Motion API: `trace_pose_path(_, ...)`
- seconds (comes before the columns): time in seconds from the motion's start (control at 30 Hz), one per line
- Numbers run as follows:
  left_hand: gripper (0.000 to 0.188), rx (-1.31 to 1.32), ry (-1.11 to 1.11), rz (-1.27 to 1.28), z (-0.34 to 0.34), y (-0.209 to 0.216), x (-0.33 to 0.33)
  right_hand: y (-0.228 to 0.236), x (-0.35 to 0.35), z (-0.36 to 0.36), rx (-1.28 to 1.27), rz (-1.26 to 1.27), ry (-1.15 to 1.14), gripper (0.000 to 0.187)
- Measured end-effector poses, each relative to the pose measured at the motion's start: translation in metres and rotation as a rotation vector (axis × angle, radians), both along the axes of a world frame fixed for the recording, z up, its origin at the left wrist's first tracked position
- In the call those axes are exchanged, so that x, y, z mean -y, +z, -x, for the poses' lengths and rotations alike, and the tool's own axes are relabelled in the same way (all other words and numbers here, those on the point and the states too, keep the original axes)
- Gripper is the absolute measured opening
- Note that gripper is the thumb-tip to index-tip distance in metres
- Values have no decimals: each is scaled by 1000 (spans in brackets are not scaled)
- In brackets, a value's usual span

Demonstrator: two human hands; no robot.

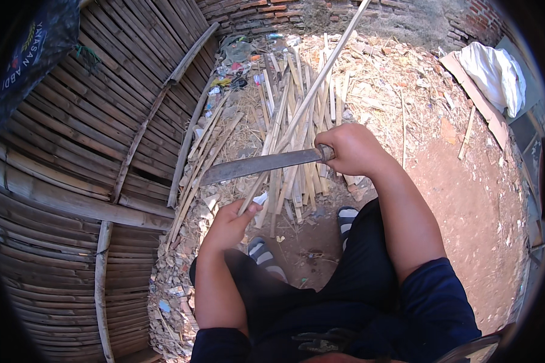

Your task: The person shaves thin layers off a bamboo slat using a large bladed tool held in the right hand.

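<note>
My right hand [351,150] is closed round the handle of a machete [257,166], whose long dark blade points left and lies across a bamboo strip. The near end of that long, pale bamboo strip [312,91] is gripped by my left hand [229,225]. From there the strip slants up and away to the far right, past the top edge of the view. Below and beyond the blade, a pile of split bamboo strips [300,181] lies on the ground in front of my feet. Whether the blade touches the strip I cannot tell.
A bamboo slat wall [60,145] runs along the left, with a dark printed sheet [39,54] hanging on it. At the back stands a brick wall [248,15]. A white sack [493,75] lies far right beside a brown board [475,97]. Rubble and litter cover the ground.
</note>
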State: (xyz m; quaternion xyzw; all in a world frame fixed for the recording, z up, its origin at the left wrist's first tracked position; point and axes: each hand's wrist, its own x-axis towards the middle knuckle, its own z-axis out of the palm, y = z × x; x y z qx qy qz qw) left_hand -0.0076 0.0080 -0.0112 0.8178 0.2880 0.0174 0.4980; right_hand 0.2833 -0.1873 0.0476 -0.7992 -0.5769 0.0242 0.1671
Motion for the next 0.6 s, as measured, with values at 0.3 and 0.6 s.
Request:
trace_pose_path(0.3,30,20,48,61,-4,7,4,-11,18,-50,-300,-271,-424,31)
trace_pose_path(0.6,30,16,36,50,-1,5,6,-7,-1,-2,-42,-49,19,20)
